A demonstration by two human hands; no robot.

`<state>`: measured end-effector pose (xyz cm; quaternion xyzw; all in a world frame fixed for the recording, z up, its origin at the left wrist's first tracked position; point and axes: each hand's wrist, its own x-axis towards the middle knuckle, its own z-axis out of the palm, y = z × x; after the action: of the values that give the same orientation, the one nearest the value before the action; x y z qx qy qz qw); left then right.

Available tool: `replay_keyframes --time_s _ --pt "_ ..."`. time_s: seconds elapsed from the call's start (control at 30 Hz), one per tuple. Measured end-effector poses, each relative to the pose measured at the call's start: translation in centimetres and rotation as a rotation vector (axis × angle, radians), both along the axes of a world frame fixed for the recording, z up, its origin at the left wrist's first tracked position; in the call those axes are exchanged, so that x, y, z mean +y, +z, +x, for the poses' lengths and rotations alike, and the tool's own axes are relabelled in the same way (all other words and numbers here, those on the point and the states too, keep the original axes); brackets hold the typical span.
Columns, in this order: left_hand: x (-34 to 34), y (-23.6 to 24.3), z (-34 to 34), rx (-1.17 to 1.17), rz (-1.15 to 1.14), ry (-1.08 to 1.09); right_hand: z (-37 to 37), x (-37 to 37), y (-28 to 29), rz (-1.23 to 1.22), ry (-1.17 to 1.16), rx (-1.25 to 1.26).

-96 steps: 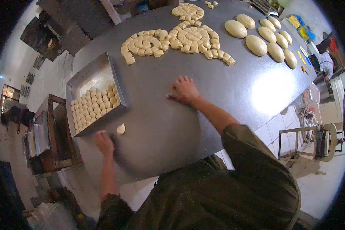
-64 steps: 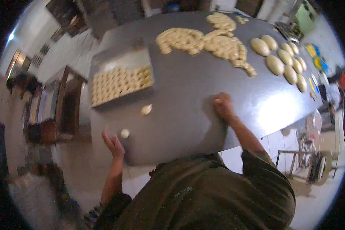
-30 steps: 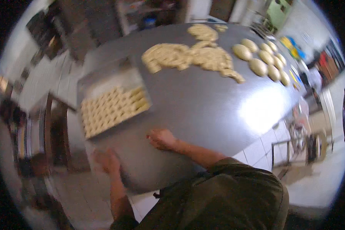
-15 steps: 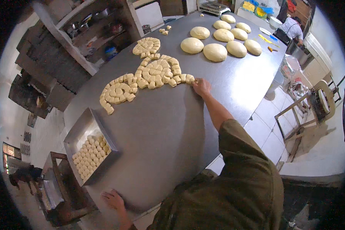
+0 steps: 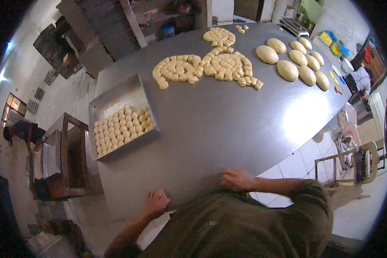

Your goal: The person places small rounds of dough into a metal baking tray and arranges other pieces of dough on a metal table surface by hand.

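My left hand rests with curled fingers on the near edge of the grey metal table. My right hand lies blurred and cupped on the table just in front of me; whatever is under it is hidden. A metal tray at the left holds rows of small dough balls. Far across the table lie clusters of cut dough pieces, and beyond them to the right several large smooth dough rounds.
A wooden rack stands left of the table. Shelves line the back wall. Another person stands at the far right, behind small coloured tools on the table's corner. A metal frame sits on the tiled floor.
My right hand has pulled back from the cut dough pieces to the near edge of the table. My left hand stays at the near edge. The view has tilted back toward me.
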<state>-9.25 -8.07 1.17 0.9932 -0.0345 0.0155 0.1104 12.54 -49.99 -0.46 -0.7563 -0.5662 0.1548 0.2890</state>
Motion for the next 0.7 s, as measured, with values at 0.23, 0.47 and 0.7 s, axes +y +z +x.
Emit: replay_keyframes --time_s 0.23,0.47,0.7 --pt "-6.3 1.3 16.0 -0.256 -0.271 0.579 8.3 19.7 4.0 -0.218 -0.752 -0.264" --pt "-1.7 0.8 9.0 -0.197 -0.041 0.164 3.5 11.8 0.7 -0.181 -0.359 -0.354" --pt "-7.1 -0.3 8.4 -0.320 -0.219 0.277 2.1 18.4 0.2 -0.050 -0.482 -0.477"
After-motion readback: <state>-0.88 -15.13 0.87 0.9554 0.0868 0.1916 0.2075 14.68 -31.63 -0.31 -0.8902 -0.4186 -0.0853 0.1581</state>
